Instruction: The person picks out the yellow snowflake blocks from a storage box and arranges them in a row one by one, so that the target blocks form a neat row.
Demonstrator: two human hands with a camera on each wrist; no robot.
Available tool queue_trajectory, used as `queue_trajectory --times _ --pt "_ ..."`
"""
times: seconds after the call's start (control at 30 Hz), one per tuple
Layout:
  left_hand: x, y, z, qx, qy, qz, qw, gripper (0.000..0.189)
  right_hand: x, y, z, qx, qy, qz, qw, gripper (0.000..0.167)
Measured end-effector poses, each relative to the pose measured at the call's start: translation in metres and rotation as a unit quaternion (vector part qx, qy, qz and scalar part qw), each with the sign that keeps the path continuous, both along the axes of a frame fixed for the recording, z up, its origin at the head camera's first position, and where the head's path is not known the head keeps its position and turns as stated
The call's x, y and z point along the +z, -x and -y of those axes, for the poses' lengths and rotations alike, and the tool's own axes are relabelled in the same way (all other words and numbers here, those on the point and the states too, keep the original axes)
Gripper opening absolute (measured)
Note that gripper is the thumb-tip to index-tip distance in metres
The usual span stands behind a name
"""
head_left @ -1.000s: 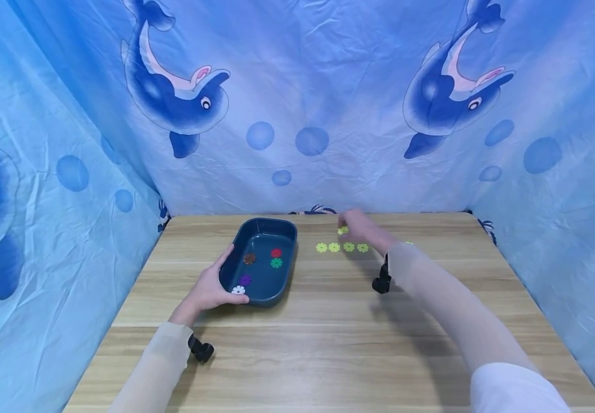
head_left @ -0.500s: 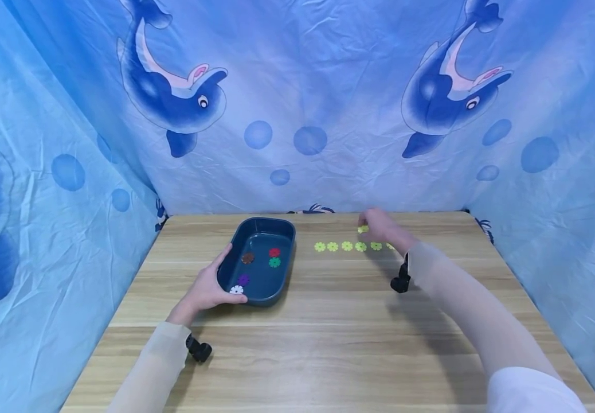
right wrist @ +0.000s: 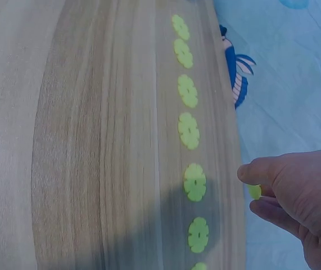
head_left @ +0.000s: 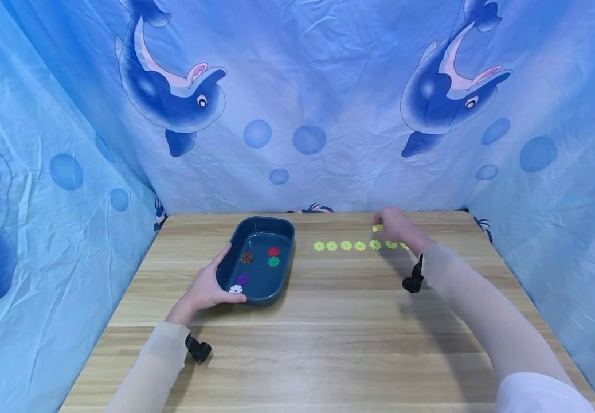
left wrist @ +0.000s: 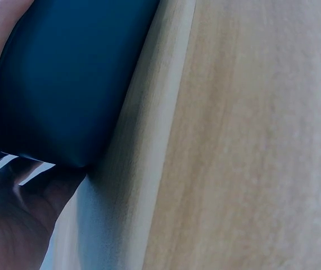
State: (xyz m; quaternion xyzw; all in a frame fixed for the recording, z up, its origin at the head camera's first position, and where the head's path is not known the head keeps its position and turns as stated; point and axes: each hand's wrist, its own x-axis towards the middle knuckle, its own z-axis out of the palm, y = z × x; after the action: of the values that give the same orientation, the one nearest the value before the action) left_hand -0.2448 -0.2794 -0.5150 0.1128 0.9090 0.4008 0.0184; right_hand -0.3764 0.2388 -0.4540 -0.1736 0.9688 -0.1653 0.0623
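Observation:
My left hand [head_left: 206, 289] grips the near left corner of a dark blue plastic tray [head_left: 263, 282], thumb along the near rim and fingers along the left side. Inside the tray lie snowflake discs: a brown one [head_left: 247, 258], a red one [head_left: 274, 252], a green one [head_left: 274, 262], a purple one [head_left: 242, 280] and a white one [head_left: 236, 289]. Near the table's back edge, my right hand [head_left: 396, 225] pinches a yellow snowflake disc [right wrist: 254, 192] between thumb and fingers. It hovers behind a row of several yellow snowflake discs [right wrist: 188, 130]; the right wrist partly covers the row's right end.
The wooden table [head_left: 297, 350] ends just behind the row of discs. A blue cloth [head_left: 318, 183] printed with dolphins hangs at the back and both sides. Each wrist carries a small black camera [head_left: 198, 349].
My right hand has moved right along the row with a yellow snowflake disc pinched in it, and more of the row shows to its left. The left hand and tray stay in place.

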Motion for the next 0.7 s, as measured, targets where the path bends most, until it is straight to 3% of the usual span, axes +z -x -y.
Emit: queue_trajectory --times 0.47,0.7 --pt "-0.001 0.000 0.002 0.000 0.006 -0.002 1.0000 0.138 -0.009 -0.007 -0.036 -0.036 0.008 0.001 0.9993 0.041" --pt "-0.001 -0.001 0.004 0.000 0.004 0.001 1.0000 0.138 -0.013 -0.015 -0.063 -0.044 0.003 0.001 0.9990 0.030"
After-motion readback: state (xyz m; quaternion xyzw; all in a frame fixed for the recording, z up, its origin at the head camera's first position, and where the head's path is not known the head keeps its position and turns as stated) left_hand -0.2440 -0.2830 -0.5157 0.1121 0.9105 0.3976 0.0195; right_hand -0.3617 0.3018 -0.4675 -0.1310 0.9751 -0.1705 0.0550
